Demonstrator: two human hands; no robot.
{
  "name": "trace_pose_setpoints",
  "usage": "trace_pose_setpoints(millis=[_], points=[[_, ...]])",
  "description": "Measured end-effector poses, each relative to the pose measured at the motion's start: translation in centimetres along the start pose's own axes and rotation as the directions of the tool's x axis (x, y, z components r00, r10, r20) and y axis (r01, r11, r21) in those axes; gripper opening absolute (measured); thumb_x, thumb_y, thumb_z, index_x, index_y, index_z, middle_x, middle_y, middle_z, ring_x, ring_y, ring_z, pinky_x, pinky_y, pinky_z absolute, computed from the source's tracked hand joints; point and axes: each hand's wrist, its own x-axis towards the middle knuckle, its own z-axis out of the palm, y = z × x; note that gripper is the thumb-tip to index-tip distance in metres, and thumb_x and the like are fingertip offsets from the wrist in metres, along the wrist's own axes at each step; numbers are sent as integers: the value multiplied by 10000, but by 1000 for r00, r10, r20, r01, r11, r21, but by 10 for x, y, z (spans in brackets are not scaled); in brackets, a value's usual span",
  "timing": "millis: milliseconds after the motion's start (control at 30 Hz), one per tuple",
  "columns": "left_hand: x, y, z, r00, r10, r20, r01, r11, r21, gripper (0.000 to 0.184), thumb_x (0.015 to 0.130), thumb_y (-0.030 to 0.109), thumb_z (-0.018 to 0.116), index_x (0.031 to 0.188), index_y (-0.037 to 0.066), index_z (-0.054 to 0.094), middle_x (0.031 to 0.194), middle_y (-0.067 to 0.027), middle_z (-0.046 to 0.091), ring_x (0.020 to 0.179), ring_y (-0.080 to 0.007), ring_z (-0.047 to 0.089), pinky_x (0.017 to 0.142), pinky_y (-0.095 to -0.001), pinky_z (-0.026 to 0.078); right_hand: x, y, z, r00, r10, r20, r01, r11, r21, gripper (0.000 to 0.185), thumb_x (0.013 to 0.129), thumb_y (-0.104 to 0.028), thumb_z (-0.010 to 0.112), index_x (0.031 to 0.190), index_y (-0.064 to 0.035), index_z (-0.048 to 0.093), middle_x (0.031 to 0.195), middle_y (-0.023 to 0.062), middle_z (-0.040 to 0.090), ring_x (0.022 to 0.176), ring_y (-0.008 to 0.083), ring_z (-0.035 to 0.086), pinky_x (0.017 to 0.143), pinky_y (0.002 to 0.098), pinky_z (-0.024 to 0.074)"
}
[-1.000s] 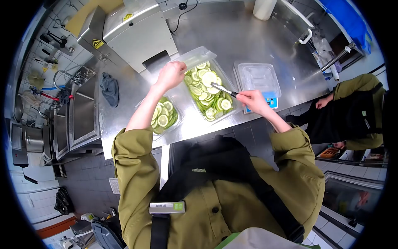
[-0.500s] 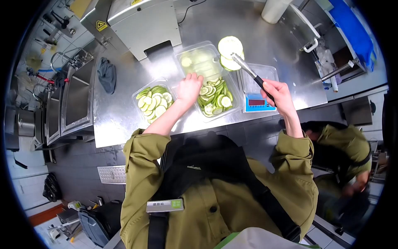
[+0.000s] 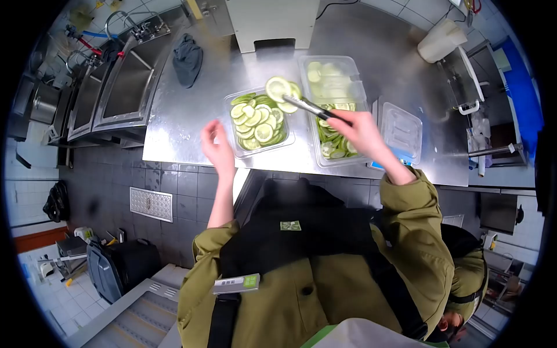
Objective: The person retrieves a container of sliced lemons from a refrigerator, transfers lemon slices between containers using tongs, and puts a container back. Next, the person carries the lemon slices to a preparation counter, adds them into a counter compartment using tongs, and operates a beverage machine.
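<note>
My right hand grips black-handled metal tongs. Their tips pinch a few round pale slices with green rind, which look like lime or green lemon. These slices hang over the far right corner of a clear square container, where several similar slices are piled. Just left of that container my left hand is held up, bare, its fingers loosely curled and apart. To the right, a longer clear container holds more slices under its partly covered far half; my right forearm crosses its near side.
A blue scale with a clear lid on it sits at right. Behind stand a boxy machine and a white jug. A grey cloth lies near the sinks. Another person is at lower right.
The tongs with their slices have moved left from above the scale side to the left container. My left hand has left the longer container and now hangs beside the left one. The view has shifted.
</note>
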Motion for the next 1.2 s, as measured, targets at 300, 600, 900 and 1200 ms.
trace_pose_setpoints(millis=[300, 600, 900, 1200], points=[[3, -58, 10, 763, -564, 315, 643, 617, -453, 437, 903, 350, 373, 1090, -36, 458, 1118, -124, 493, 1049, -198, 454, 919, -308, 319, -11, -33, 90, 942, -333, 43, 242, 584, -775, 428, 754, -284, 568, 1032, 37, 510, 588, 46, 478, 434, 162, 514, 363, 269, 401], [8, -39, 16, 755, -544, 366, 656, 635, -408, 315, 901, 307, 394, 950, 11, 489, 928, -62, 518, 889, -139, 475, 793, -293, 384, -22, -65, 51, 999, -47, 23, 53, 857, -513, 423, 765, -291, 588, 1035, 27, 521, 653, 133, 555, 505, 268, 558, 420, 349, 421], [15, -77, 15, 795, -482, 368, 607, 624, -492, 194, 882, 209, 459, 914, 30, 525, 881, -20, 546, 830, -105, 486, 748, -253, 386, -30, -38, 41, 969, 103, -224, -141, 977, -162, 339, 781, -197, 585, 1000, 55, 526, 706, 200, 565, 579, 317, 558, 515, 356, 434], [26, -23, 7, 984, -126, -123, 116, 989, -90, 186, 885, 165, 428, 989, 11, 438, 1006, -75, 480, 932, -165, 452, 835, -290, 353, -152, 79, -30, 428, 758, -492, -422, 649, 633, 328, 793, -264, 593, 914, 36, 540, 542, 0, 484, 425, 65, 419, 389, 217, 327]])
